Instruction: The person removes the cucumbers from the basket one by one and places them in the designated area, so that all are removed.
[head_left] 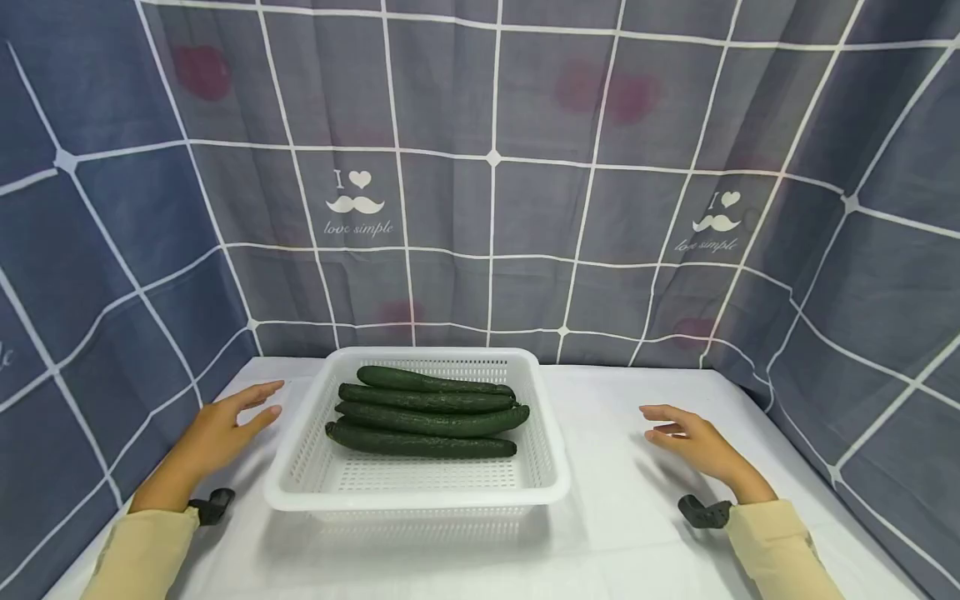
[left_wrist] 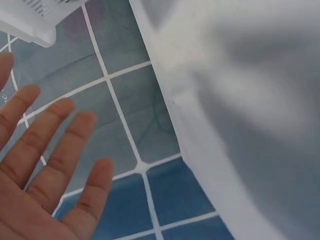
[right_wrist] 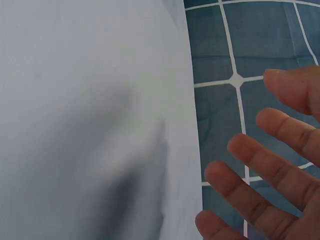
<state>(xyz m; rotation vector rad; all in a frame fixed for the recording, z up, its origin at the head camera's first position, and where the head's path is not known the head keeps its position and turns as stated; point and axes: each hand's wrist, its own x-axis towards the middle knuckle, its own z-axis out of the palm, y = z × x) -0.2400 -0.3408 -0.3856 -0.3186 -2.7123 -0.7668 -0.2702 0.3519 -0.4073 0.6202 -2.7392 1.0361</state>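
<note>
Several dark green cucumbers (head_left: 431, 419) lie side by side in a white perforated plastic basket (head_left: 416, 500) at the middle of the table. To the basket's left, my left hand (head_left: 225, 429) is held over the table with its fingers pointing toward the rim, holding nothing. In the left wrist view the fingers of that hand (left_wrist: 50, 170) are spread and relaxed. My right hand (head_left: 693, 442) hovers well to the right of the basket, also holding nothing. Its fingers look loosely extended and apart in the right wrist view, where the hand (right_wrist: 275, 170) shows palm side.
A white cloth covers the table (head_left: 615, 517). Grey-blue checked curtains (head_left: 450, 200) with white lines stand behind and on both sides. A black wrist strap (head_left: 213, 506) sits on the left wrist and a similar strap (head_left: 703, 512) on the right, below beige sleeves.
</note>
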